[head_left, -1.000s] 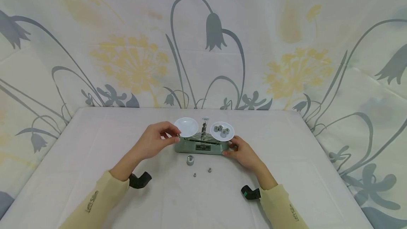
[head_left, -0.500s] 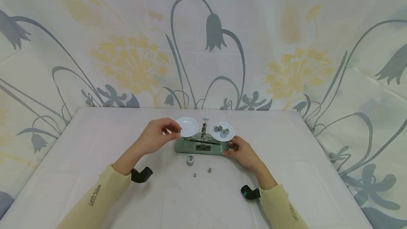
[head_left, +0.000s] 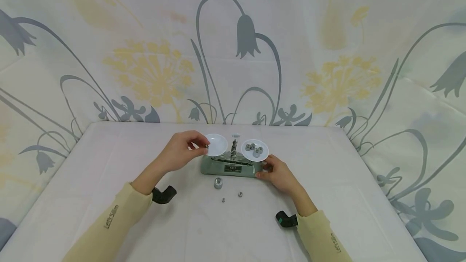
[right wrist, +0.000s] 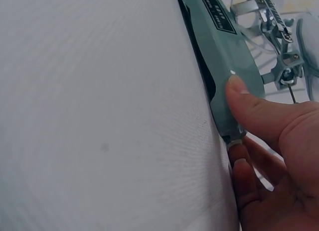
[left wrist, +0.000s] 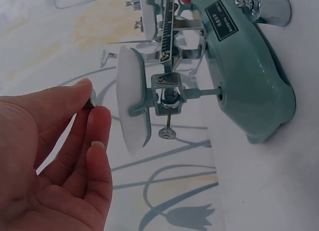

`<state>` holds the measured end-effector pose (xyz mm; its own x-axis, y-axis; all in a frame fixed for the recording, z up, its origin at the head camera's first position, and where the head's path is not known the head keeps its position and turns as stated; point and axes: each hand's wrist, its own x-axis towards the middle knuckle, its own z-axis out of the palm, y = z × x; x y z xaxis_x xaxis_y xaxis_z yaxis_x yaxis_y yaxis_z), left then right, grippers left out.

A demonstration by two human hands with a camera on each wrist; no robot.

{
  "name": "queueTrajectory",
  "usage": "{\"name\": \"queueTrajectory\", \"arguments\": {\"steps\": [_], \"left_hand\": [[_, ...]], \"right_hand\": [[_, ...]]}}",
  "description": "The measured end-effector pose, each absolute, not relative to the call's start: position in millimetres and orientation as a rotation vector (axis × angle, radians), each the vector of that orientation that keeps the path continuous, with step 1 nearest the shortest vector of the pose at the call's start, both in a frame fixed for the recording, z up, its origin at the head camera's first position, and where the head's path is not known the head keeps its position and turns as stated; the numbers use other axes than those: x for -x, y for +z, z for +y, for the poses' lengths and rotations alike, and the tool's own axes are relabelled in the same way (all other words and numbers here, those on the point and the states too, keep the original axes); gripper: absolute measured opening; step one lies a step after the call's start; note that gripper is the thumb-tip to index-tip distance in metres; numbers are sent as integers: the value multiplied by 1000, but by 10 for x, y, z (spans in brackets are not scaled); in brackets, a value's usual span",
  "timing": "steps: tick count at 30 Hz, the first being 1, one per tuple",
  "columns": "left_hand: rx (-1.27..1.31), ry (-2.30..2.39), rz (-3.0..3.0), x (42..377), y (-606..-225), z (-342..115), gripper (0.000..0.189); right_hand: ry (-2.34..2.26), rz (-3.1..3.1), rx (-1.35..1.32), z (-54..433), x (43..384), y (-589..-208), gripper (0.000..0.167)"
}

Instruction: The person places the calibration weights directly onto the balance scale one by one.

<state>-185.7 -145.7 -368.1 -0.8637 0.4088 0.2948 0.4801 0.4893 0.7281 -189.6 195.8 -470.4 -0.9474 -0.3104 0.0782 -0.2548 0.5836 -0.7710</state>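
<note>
Below frame centre, a balance [head_left: 214, 167] is gripped by the right hand [head_left: 278, 173] (thumb in front). A weight [head_left: 206, 146] — small, metallic — is pinched by the left hand [head_left: 183, 148].

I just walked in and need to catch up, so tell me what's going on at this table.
A person is using a green balance. The left hand pinches a small metal weight beside the left pan, not touching it. The right hand grips the right end of the balance's base. Several weights sit in the right pan, and three more weights rest on the table in front.
</note>
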Motion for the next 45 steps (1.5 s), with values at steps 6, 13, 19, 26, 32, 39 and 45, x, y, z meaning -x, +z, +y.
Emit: {"name": "queueTrajectory", "arguments": {"steps": [6,13,19,26,32,39,45], "left_hand": [[803,-1322,-2646,1895,-3649,-1430,13],[808,-1292,-2671,1946,-3626,-1404,13],[824,-1263,-2691,1984,-3595,-1394,13],[846,-1258,-2721,2045,-3608,-1374,12],[869,-1240,-2736,2098,-3595,-1357,10],[856,-1203,-2792,2146,-3600,-1332,10],[857,-1196,-2843,2173,-3601,-1299,10]], "right_hand": [[-1321,2734,477,1959,1891,-4688,48],[-1330,2732,485,1962,1894,-4690,47],[-1327,2728,476,1961,1890,-4684,47],[-1328,2731,472,1957,1884,-4687,46],[-1328,2737,461,1957,1884,-4705,46],[-1329,2716,429,1960,1885,-4720,50],[-1325,2718,416,1945,1882,-4703,49]]}}
